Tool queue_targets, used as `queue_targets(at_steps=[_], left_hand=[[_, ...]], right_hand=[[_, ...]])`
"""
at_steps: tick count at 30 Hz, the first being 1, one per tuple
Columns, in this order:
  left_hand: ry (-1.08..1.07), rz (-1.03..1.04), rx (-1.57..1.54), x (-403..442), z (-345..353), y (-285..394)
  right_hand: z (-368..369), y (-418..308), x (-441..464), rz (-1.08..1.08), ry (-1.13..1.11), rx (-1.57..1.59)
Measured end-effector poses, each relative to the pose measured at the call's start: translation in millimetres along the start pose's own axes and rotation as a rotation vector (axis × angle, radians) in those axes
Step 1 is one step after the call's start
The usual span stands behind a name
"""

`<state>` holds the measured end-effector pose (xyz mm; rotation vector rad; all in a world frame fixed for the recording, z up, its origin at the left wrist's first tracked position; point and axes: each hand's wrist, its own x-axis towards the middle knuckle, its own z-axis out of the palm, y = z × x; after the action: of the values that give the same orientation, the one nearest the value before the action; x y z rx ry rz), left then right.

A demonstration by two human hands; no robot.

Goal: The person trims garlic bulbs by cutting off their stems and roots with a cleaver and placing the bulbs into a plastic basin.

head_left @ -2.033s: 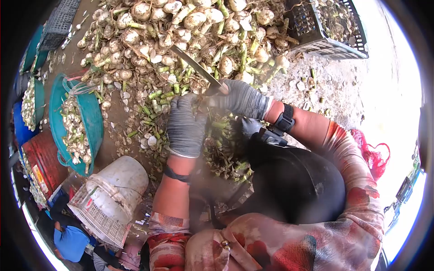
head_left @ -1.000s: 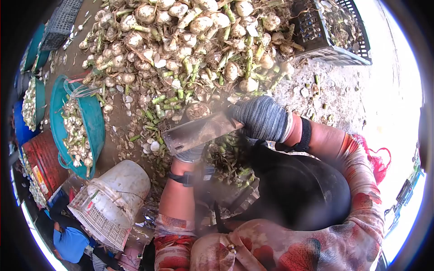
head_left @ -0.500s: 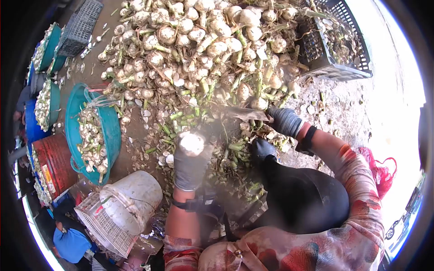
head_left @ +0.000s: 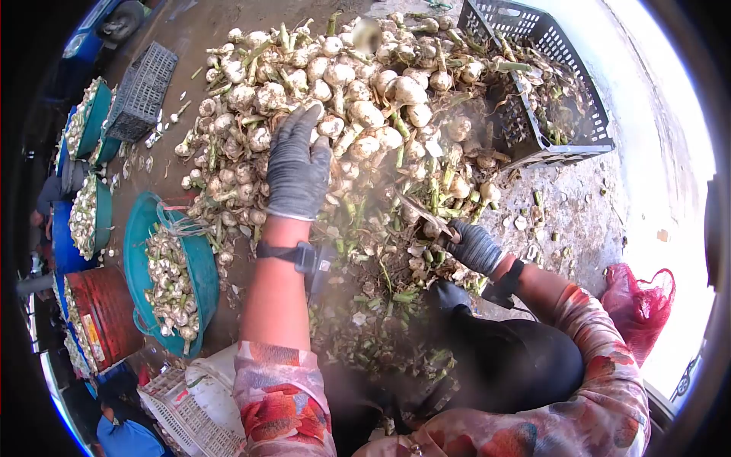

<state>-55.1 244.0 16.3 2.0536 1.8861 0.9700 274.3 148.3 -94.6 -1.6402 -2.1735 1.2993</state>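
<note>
A large pile of garlic bulbs point(head_left: 365, 114) with stems lies on the ground. My left hand point(head_left: 298, 166), in a grey glove, reaches onto the pile with its fingers apart, touching or just over the bulbs; nothing is seen gripped in it. My gloved right hand point(head_left: 474, 247) is wrapped round the handle of a knife point(head_left: 426, 216), whose blade points up and left beside the pile's lower edge. Cut green stems and scraps point(head_left: 392, 305) are strewn between my arms, near my black boot point(head_left: 449, 295).
A black crate point(head_left: 567, 152) stands at upper right, a red net bag point(head_left: 640, 305) at right. To the left are a teal tub point(head_left: 202, 266) holding garlic, a red bucket point(head_left: 106, 312), a grey crate point(head_left: 141, 91) and a white basket point(head_left: 190, 415). A person in blue point(head_left: 129, 438) is at lower left.
My left hand, which held a pale round bulb, has moved up onto the pile and opened; that bulb is out of it. My right hand still holds the knife, slightly lower. The view has shifted.
</note>
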Motion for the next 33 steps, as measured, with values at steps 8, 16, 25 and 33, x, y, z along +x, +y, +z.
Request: queue_targets(at_steps=[8, 16, 25, 33], left_hand=[[-0.279, -0.102, 0.412, -76.6, 69.0, -0.3], [-0.356, -0.547, 0.003, -258.3, 46.5, -1.0], [0.074, -0.925, 1.001, -304.0, -262.4, -17.7], [-0.319, -0.547, 0.095, -250.9, -28.2, 51.9]], right_hand=[[-7.7, 9.1, -5.8, 0.051, 0.040, 0.178], [2.1, 12.3, -11.9, -0.036, -0.041, 0.099], [12.3, -4.9, -4.1, -0.175, -0.002, 0.066], [22.2, -11.7, -8.3, -0.149, -0.141, 0.052]])
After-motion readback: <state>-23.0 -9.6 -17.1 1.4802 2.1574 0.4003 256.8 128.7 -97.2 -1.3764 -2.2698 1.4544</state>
